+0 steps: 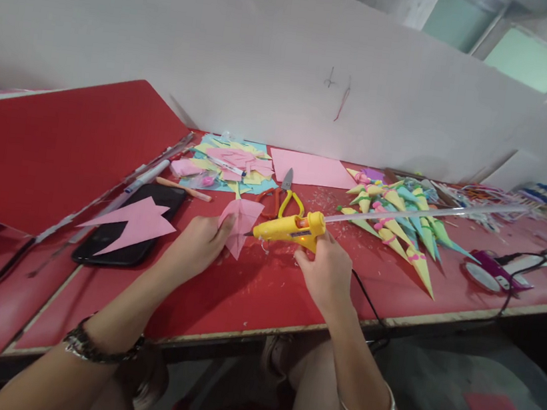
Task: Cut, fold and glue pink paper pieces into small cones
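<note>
Pink paper piece (248,215) pinched in left hand's grip (203,239), fingers closed near its left edge, rest sticking out rightward over worktop (250,303). Right hand's grip (329,274) wrapped round rear of yellow glue gun (283,228); nozzle (249,233) right at the paper, can't tell if touching. Clear glue stick (434,209) runs out the back. Cutters (287,180) just beyond. Paper cones (419,264) right, pink cutout (151,220) left on flat black object (96,253).

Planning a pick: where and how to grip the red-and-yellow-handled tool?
Likely by the handles, from above: the metal tip points toward the white wall, splayed handles face the person, and the yellow glue gun crowds the near side.
</note>
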A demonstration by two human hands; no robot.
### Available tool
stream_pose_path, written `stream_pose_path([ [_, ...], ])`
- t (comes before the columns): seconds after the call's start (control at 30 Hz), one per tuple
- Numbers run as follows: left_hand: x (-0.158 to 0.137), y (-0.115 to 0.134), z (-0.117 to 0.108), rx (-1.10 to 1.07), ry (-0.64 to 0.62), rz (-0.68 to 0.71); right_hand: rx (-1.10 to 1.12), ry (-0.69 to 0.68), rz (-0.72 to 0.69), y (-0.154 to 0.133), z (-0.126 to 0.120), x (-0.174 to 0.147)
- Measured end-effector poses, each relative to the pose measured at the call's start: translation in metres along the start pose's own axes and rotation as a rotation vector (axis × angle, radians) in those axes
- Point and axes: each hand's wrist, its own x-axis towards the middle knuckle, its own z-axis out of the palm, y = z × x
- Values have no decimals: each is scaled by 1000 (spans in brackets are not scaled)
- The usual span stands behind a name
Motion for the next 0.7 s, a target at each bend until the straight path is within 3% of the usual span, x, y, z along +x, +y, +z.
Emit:
stream_pose_path([
  [0.7, 0, -5, 3, -66, -48, 55, 9, 104, 53, 3, 2, 1],
])
